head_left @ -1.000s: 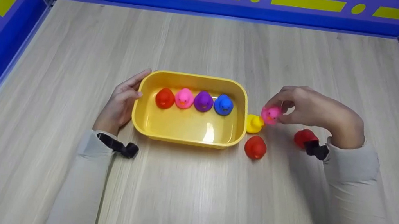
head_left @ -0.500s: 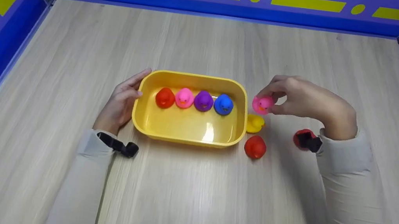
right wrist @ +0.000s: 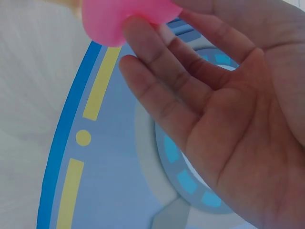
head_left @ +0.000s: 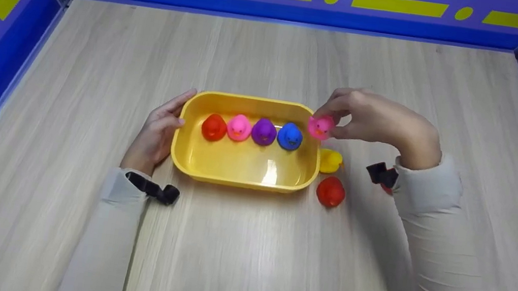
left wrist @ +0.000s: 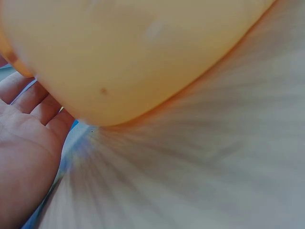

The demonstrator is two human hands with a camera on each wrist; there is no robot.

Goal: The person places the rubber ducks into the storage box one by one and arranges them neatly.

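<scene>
In the head view, my left hand [head_left: 157,130] lies along the left end of a yellow plastic tub [head_left: 238,182], fingers fairly straight and thumb touching the rim. My right hand [head_left: 376,119] pinches a pink rubber duck [head_left: 321,127] between thumb and fingers over the tub's right rim. That duck's underside shows in the right wrist view. Inside the tub stands a row of a red duck [head_left: 214,127], another pink duck [head_left: 239,128], a purple duck [head_left: 264,132] and a blue duck [head_left: 290,136]. The left wrist view shows my palm beside the tub's wall.
A yellow duck [head_left: 330,161] stands against the tub's right side, with a red duck [head_left: 331,192] just in front. Another red duck [head_left: 387,189] is mostly hidden below my right wrist camera [head_left: 382,174]. Blue walls [head_left: 279,12] border the wooden tabletop [head_left: 271,60].
My right hand has carried the pink duck leftward and away from me, from above the yellow duck to the tub's right rim. My left hand and the tub have stayed put.
</scene>
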